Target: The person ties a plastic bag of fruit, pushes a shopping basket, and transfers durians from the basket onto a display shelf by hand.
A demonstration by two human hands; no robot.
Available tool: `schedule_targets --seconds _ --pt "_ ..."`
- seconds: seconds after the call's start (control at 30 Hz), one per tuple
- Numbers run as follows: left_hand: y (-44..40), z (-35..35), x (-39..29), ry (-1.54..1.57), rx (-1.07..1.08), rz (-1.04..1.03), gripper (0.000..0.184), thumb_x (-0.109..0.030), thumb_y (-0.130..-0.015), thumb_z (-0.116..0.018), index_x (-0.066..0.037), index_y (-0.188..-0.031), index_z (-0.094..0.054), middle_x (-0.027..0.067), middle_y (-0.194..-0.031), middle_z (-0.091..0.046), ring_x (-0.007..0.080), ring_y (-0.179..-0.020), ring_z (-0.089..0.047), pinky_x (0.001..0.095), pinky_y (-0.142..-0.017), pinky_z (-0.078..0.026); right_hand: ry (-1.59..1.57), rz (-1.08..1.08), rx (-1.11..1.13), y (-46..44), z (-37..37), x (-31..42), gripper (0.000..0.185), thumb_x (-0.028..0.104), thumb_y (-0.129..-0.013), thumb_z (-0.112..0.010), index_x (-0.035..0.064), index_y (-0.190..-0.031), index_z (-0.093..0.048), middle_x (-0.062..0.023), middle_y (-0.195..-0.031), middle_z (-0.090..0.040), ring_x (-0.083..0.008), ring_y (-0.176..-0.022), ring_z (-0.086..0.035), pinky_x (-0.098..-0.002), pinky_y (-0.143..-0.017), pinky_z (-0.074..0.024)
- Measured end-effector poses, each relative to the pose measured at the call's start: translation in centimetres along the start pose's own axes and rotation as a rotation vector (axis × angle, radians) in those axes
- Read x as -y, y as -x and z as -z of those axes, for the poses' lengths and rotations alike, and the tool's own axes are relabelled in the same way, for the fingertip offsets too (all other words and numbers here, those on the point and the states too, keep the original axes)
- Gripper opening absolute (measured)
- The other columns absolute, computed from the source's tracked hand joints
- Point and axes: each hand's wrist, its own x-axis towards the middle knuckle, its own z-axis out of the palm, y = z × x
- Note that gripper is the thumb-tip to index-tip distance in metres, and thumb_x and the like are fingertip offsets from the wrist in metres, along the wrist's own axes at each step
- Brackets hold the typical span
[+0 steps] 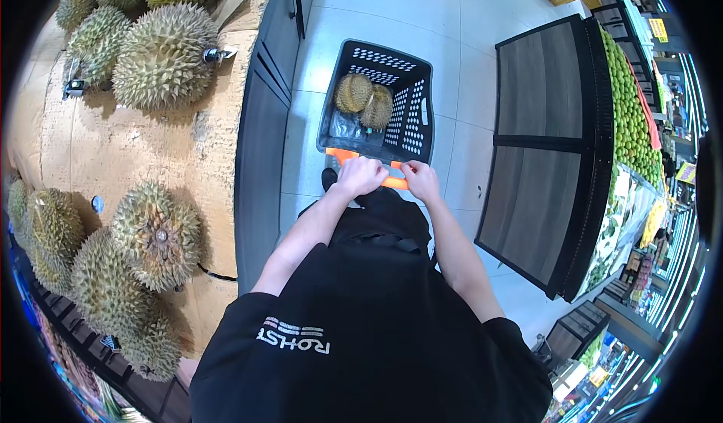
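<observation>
My left hand (361, 176) is wrapped round the orange handle (395, 183) of a black shopping basket (425, 84). Close beside it, my right hand (420, 180) grips the same handle near its right end. The basket stands on the floor in front of me, its sides full of small holes. Inside are a durian (354, 93) and a second durian (377, 109), lying against each other. A clear plastic bag (346, 126) seems to lie at the near end of the basket; its contents cannot be made out.
On my left is a display table (218, 152) with large durians (166, 56) at the back and more durians (157, 235) nearer me. To the right stands a dark wood-panelled stand (538, 84) with green fruit (629, 107) on it. Pale floor tiles (452, 16) run between them.
</observation>
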Motion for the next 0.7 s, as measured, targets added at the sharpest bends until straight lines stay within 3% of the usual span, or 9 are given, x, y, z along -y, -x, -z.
schedule_targets --seconds 0.6,0.7 --pt "-5.4 2.3 -0.3 -0.015 -0.034 0.041 0.033 -0.037 -0.079 -0.054 -0.006 -0.073 -0.067 0.0178 -0.073 -0.066 0.0362 -0.074 -0.065 0.0472 -0.072 -0.05 0.052 0.002 0.095 -4.8 3.6 2.6 0.043 0.046 -0.087 -0.054 0.01 -0.1 -0.072 -0.0202 -0.093 -0.069 -0.0376 -0.093 -0.065 -0.0451 -0.085 -0.0506" --pt "-6.6 3.1 -0.8 -0.027 -0.037 0.072 0.032 -0.037 -0.078 -0.056 -0.007 -0.072 -0.066 0.0161 -0.071 -0.066 0.0354 -0.072 -0.065 0.0462 -0.07 -0.051 0.05 0.079 0.189 -6.2 4.3 2.2 0.047 0.05 -0.09 -0.049 0.0107 -0.101 -0.072 -0.0184 -0.091 -0.069 -0.0363 -0.091 -0.066 -0.0441 -0.081 -0.051"
